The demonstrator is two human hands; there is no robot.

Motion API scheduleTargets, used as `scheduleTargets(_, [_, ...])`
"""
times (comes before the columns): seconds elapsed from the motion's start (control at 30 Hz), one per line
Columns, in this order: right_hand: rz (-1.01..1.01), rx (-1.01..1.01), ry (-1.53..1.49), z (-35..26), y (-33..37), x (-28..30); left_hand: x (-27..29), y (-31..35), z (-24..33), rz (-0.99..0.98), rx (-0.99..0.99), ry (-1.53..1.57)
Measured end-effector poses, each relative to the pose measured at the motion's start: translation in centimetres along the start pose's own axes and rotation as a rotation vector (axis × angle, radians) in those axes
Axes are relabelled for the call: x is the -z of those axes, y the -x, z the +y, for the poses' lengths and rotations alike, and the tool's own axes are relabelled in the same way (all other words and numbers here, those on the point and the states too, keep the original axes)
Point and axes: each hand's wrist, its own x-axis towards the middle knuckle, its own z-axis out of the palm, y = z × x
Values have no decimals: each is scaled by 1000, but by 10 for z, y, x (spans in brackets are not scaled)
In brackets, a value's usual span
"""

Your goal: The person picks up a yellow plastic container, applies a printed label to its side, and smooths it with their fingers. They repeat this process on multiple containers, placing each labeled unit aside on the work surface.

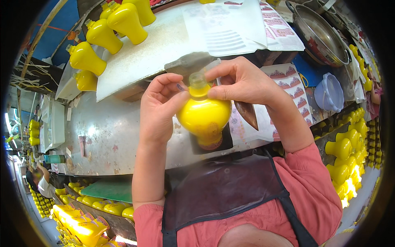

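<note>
A glossy yellow bottle (204,113) with a clear glass neck stands on a dark pad (225,142) in front of me, a reddish pattern round its lower part. My left hand (161,105) is closed at the left of the neck, thumb against the bottle's shoulder. A small dark-edged scrap (180,87) shows between its fingers. From the right, my right hand (242,82) presses its thumb at the neck's base, index finger by the rim. Beneath that hand a brown pointed tool (247,115) sticks out; whether the palm grips it, I cannot tell.
Printed decal sheets (290,84) lie right of the bottle, more sheets (226,29) beyond. A pale bucket (329,94) and a large round pan (321,35) stand at right. Several yellow bottles (103,35) stand far left; others (347,154) crowd both sides. A grey stone (187,61) lies behind.
</note>
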Motion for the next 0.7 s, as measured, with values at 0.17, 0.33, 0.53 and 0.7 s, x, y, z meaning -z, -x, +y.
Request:
scheduleTargets(0.17, [-2, 5, -9, -1, 0, -1, 1, 0, 2, -1, 15, -18])
scheduleTargets(0.33, [-18, 18, -20, 0, 0, -1, 4, -4, 5, -50, 50, -44])
scheduleTargets(0.53, [-28, 76, -6, 4, -2, 0, 5, -10, 4, -82, 75, -2])
scheduleTargets(0.7, [-40, 78, -23, 7, -3, 2, 1, -11, 1, -24, 73, -14])
